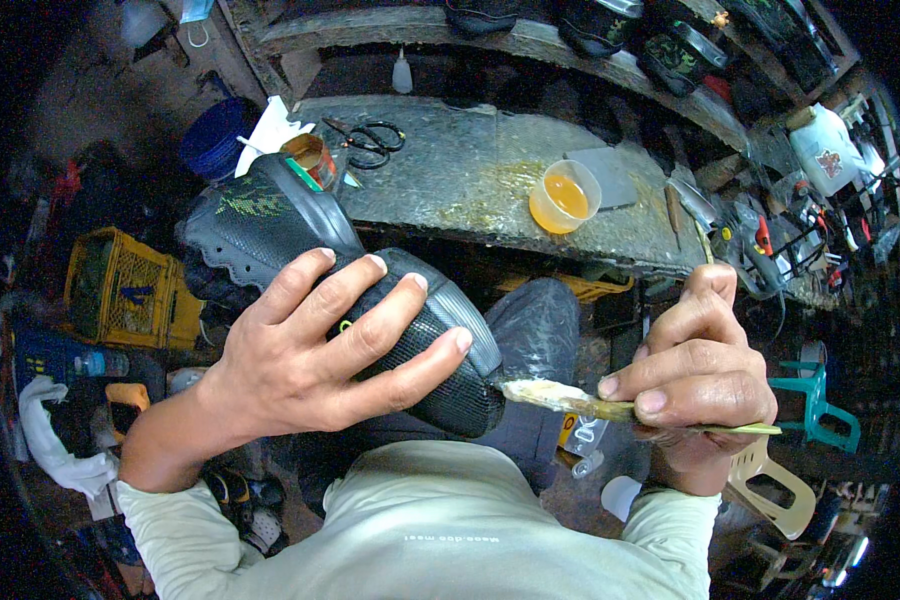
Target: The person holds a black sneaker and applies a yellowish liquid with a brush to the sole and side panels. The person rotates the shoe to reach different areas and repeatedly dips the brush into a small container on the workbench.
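Note:
My left hand [320,350] is spread over a black shoe [465,395] with textured panels and yellow-green speckles, gripping it above my lap, its fingertips on the upper. My right hand [700,375] is closed on a thin greenish applicator stick [620,410] whose end carries pale, creamy paste [538,392] and touches the tip of the shoe at its right. Above them, on the worn bench, stands a clear cup of orange liquid [560,200].
The worn bench [440,190] holds scissors [365,142], a rusty can [310,158] and tools at the right. A shelf [400,32] runs above it. Yellow crate [120,285] and blue bucket [210,140] at left; teal chair [810,410] and beige chair [760,490] at right.

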### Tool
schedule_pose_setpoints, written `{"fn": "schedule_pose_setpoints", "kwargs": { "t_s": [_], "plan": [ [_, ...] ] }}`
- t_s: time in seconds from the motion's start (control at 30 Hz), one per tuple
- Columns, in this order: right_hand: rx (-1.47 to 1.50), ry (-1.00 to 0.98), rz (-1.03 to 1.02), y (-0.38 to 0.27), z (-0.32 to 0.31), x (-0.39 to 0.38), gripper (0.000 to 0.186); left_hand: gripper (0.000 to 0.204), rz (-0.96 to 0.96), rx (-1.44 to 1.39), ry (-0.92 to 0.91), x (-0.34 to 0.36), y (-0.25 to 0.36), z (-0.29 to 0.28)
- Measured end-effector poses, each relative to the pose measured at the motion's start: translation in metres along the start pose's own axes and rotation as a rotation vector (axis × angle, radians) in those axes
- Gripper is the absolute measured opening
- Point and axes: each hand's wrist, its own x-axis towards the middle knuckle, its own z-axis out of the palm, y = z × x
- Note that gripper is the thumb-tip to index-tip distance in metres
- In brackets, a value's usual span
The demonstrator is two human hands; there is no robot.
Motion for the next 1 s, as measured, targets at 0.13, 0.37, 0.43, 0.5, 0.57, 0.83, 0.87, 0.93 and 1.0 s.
{"fn": "schedule_pose_setpoints", "kwargs": {
  "t_s": [0.13,0.37,0.43,0.5,0.57,0.83,0.87,0.93,1.0],
  "plan": [
    [0.022,0.003,0.000,0.000,0.002,0.000,0.016,0.040,0.009,0.003,-0.011,0.001,0.001,-0.001],
    [0.013,0.041,0.041,0.003,0.000,-0.002,0.015,0.042,-0.018,-0.023,-0.007,-0.002,0.002,-0.003],
    [0.054,0.076,0.020,0.009,0.003,-0.006,0.013,0.043,-0.029,-0.041,0.011,-0.003,0.003,-0.001],
    [0.135,0.161,0.013,0.017,0.009,-0.011,0.011,0.044,-0.032,-0.052,0.023,-0.006,0.003,0.001],
    [0.232,0.252,-0.026,0.026,0.018,-0.017,0.013,0.044,-0.069,-0.134,0.082,-0.009,0.003,0.006],
    [0.645,0.527,0.254,0.033,0.075,-0.020,0.019,0.095,-0.207,-0.612,0.361,-0.024,0.004,0.060],
    [0.644,0.554,0.257,0.033,0.080,-0.019,0.019,0.098,-0.232,-0.645,0.394,-0.026,0.007,0.066],
    [0.664,0.599,0.240,0.032,0.088,-0.017,0.020,0.103,-0.269,-0.717,0.425,-0.030,0.010,0.074],
    [0.660,0.627,0.164,0.033,0.091,-0.014,0.022,0.105,-0.286,-0.761,0.450,-0.032,0.012,0.080]
  ]
}}
